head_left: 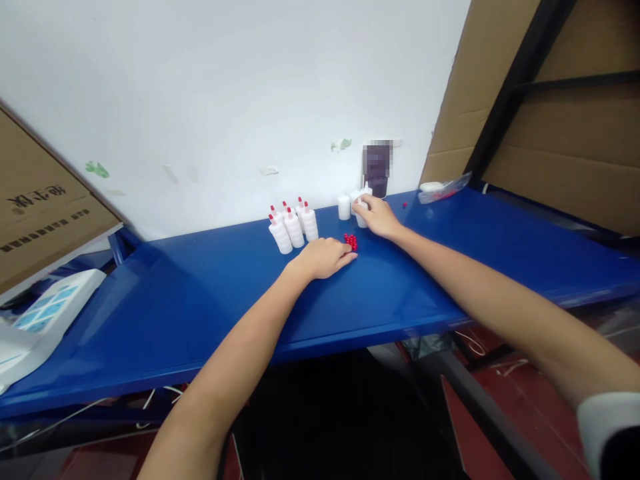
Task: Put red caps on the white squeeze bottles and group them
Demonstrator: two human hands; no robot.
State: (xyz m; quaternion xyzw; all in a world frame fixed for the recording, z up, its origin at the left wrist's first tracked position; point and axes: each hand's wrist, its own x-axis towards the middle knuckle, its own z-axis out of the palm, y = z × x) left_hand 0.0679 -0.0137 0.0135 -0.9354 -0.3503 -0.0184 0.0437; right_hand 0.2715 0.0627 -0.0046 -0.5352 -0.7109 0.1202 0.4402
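My right hand (377, 215) is closed around a white squeeze bottle (363, 220), with its fingers near the bottle's top. Two other white bottles (344, 207) stand close to it, one partly behind my fingers. My left hand (327, 258) lies low over the table, thumb and forefinger a little apart, the fingertips touching the near edge of a small pile of red caps (351, 241). No cap can be made out between those fingers. Left of that hand, several white bottles with red-tipped nozzles (295, 230) stand upright in a cluster.
The blue table (200, 287) runs along a white wall, where a dark pixelated object (377, 170) leans. To the right, a single red cap (405, 205) and a clear plastic bag (445, 190) lie near the cardboard. A white device with blue keys (50, 310) sits far left.
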